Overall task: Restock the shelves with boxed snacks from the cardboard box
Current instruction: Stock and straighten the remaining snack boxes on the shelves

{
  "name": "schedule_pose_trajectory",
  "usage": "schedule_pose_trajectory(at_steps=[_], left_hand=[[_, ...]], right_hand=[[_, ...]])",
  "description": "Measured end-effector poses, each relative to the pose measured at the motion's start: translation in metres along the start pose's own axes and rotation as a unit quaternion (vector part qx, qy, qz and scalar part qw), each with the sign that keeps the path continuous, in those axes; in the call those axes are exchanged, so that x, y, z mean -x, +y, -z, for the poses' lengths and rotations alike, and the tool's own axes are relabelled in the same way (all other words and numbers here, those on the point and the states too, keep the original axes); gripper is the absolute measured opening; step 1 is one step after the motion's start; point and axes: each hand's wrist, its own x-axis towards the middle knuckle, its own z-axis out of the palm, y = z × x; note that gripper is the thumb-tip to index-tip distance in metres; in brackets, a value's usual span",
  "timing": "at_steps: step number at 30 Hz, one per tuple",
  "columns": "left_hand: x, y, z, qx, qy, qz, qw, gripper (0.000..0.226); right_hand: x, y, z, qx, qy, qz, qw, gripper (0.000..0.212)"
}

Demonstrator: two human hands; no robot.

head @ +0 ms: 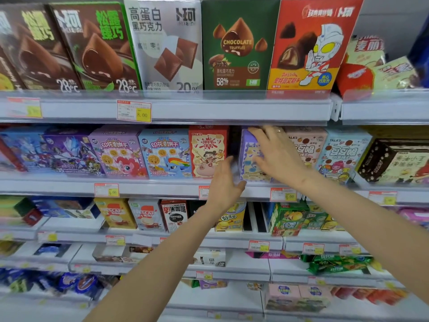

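A purple snack box (250,145) stands upright on the second shelf (162,185) from the top, in the front row, and both hands are on it. The right hand (277,152) lies over the upper front of the purple box, its fingers (257,131) spread apart and curled over the top edge, the thumb reaching across the front face. The left hand (228,180) takes the lower left corner of the purple box: its fingers run up the left side, the thumb sits at the bottom front edge, and the corner is clamped between them.

Directly left of the purple box is a dark gap (234,140) in the row, and beyond it a red box with a cartoon figure (207,152). Touching the purple box on the right, partly hidden by the right hand, stands a pink box (306,145), and then a light blue box (341,154). Just below the purple box, on the shelf's front rail, hangs a price tag reading 6.00 (283,194). Above the purple box, one shelf up, stands a green chocolate truffles box (239,45).
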Motion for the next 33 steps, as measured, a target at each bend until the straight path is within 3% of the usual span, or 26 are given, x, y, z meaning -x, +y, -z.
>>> schedule_pose_trajectory(at_steps=[4, 7, 9, 11, 15, 17, 20, 24, 28, 33], left_hand=[[-0.004, 0.011, 0.004, 0.052, 0.010, -0.025, 0.998, 0.088], [0.014, 0.015, 0.015, 0.103, 0.034, -0.053, 0.993, 0.062], [0.036, 0.010, 0.026, 0.114, 0.040, -0.048, 0.992, 0.049], [0.060, -0.007, 0.035, 0.120, 0.025, -0.041, 0.992, 0.045], [0.084, -0.041, 0.043, 0.080, -0.019, -0.026, 0.996, 0.046], [0.084, -0.047, 0.045, 0.061, -0.030, -0.025, 0.997, 0.047], [0.082, -0.054, 0.044, 0.061, -0.041, -0.027, 0.997, 0.046], [0.081, -0.054, 0.042, 0.064, -0.064, -0.026, 0.996, 0.051], [0.079, -0.048, 0.043, 0.026, -0.069, -0.061, 0.995, 0.064], [0.070, -0.038, 0.043, -0.019, -0.072, -0.089, 0.993, 0.065]], right_hand=[[0.021, -0.006, 0.010, -0.097, 0.085, 0.068, 0.989, 0.057], [0.041, -0.013, 0.026, -0.156, 0.140, 0.154, 0.966, 0.045], [0.046, -0.013, 0.038, -0.285, 0.092, 0.152, 0.942, 0.042], [0.041, -0.008, 0.039, -0.358, 0.012, 0.091, 0.929, 0.050], [0.012, -0.001, 0.007, -0.064, -0.065, 0.047, 0.995, 0.065], [-0.005, -0.006, -0.007, 0.045, -0.064, 0.029, 0.997, 0.065], [-0.027, -0.010, -0.016, 0.133, -0.073, -0.076, 0.985, 0.049], [-0.037, -0.008, -0.018, 0.170, -0.075, -0.099, 0.977, 0.040], [-0.025, -0.009, -0.016, 0.126, -0.045, -0.089, 0.987, 0.062], [0.001, -0.009, -0.012, 0.077, 0.042, 0.001, 0.996, 0.058]])
